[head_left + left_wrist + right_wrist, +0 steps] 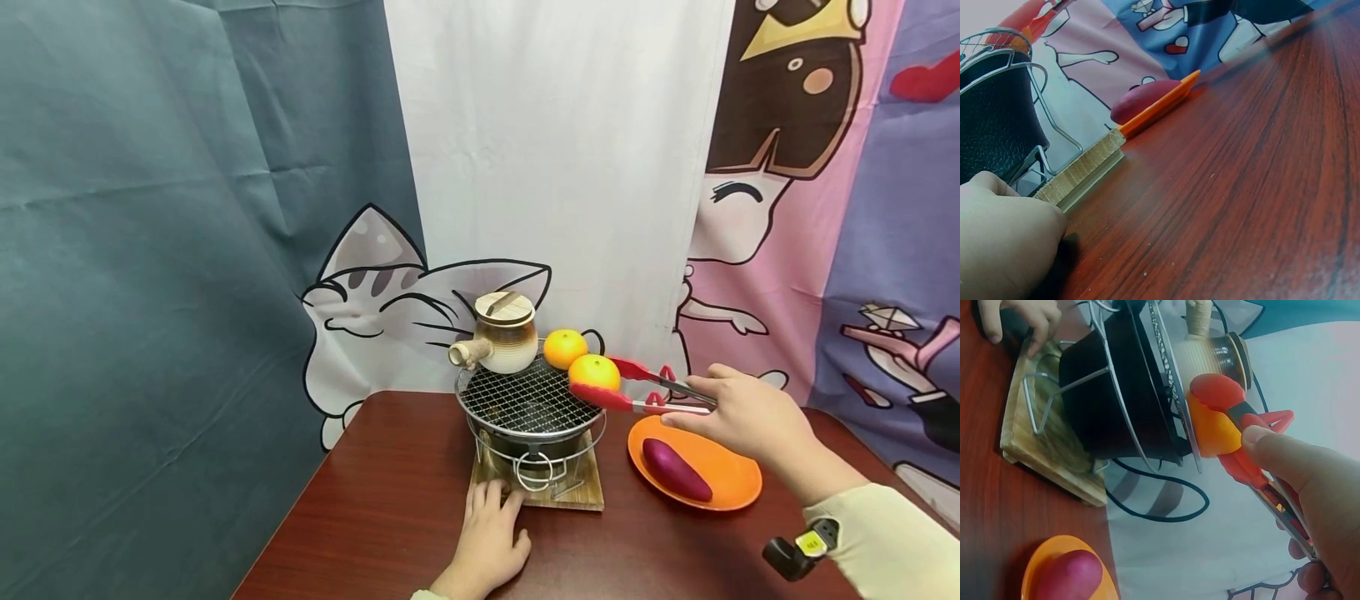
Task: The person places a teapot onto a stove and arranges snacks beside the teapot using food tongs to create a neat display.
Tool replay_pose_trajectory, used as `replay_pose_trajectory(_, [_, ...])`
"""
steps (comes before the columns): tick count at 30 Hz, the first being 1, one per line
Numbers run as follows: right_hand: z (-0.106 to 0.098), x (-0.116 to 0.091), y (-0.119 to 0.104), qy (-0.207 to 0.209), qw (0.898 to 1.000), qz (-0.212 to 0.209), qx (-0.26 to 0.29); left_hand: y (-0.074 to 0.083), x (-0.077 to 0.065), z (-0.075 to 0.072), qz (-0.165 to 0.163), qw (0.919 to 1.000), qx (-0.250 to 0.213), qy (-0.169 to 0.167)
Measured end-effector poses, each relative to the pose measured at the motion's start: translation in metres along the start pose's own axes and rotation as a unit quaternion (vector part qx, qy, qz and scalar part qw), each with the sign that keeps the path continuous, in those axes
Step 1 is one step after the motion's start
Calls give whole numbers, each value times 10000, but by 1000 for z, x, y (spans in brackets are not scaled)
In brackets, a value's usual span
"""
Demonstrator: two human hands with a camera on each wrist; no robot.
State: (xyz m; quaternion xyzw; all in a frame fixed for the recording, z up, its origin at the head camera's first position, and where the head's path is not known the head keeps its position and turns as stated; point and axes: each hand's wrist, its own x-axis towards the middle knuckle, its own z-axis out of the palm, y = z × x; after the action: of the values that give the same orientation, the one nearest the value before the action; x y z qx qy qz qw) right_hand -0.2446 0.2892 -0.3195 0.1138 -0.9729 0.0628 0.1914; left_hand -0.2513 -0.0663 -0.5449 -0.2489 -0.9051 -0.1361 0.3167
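Note:
My right hand [750,417] grips a pair of red-tipped metal tongs [678,395], whose red heads lie on either side of an orange tangerine [595,372] at the right edge of the grill rack [517,396]. A second tangerine [565,348] sits just behind it. Beside the fruit stands a small clay teapot [513,346] with a side handle and a wooden lid. My left hand [487,537] rests its fingers on the front left edge of the wooden base [577,492] under the black stove [1119,394].
An orange plate [738,483] with a purple sweet potato [675,469] lies right of the stove, below my right forearm. A wire stand [1110,369] surrounds the stove. Behind the reddish-brown table [360,517] hangs a cartoon-printed curtain [555,167].

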Motion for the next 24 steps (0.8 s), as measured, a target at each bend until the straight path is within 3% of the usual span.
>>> replay_pose_trajectory(24, [4, 1, -11, 68, 9999, -94, -17, -1, 0, -1, 6, 10000, -46, 19])
